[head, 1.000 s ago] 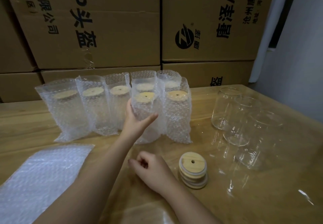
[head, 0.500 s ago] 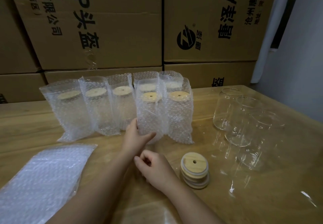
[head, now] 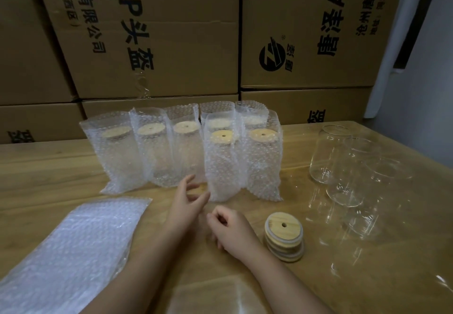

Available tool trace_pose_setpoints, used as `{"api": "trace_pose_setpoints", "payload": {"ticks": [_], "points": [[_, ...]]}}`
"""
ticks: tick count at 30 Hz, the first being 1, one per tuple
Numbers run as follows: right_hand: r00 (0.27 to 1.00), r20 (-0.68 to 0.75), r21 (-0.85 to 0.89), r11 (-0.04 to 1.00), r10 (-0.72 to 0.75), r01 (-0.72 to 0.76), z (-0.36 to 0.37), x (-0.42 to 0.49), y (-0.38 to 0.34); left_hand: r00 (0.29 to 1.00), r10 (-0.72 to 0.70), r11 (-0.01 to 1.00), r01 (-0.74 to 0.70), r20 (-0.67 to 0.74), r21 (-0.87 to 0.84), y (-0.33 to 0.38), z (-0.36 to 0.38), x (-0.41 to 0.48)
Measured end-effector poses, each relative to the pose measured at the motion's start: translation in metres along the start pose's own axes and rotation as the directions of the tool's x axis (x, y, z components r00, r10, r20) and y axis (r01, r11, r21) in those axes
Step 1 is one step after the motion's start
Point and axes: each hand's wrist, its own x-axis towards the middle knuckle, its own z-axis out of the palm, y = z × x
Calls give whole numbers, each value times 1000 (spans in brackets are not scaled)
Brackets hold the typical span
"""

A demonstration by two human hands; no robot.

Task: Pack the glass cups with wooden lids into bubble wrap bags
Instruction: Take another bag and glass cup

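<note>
The left grip [head: 188, 203] is hanging wide, fingers loosely spread and holding nothing, its fingertips just beside the base of the nearest bagged cup [head: 221, 166]. The right grip [head: 230, 230] is resting on the wooden counter [head: 49, 166] close to it, fingers curled into a fist with nothing seen inside.

The bagged cup is standing upright in a knobbly, clear bubble wrap sleeve. A round pale wooden lid [head: 223, 136] with a small hole is showing through the open top. Six more wrapped cups [head: 152, 157] are standing around it, left, right and behind.

Right of the right grip, a stack of round wooden lids [head: 284, 235] is sitting. Farther right, bare glass cups [head: 343, 166], smooth and clear, are standing together. A flat pile of bubble wrap bags [head: 73, 240] is lying near left. Cardboard boxes [head: 171, 32] are filling the far side.

Half a second earlier the left grip was clasping that cup's lower part; it has now let go.
</note>
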Motion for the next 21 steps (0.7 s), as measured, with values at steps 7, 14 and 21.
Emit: {"api": "trace_pose_setpoints", "payload": {"ticks": [7, 14, 21], "points": [[1000, 7, -56, 998, 18, -18, 0, -5, -7, 993, -27, 998, 34, -115, 55, -15, -36, -55], [993, 69, -167, 980, -97, 107, -17, -24, -43, 966, -51, 999, 52, -253, 0, -26, -52, -45], [862, -369, -592, 803, -348, 71, -127, -43, -99, 976, -43, 996, 59, -213, 71, -32, -49, -46]]}}
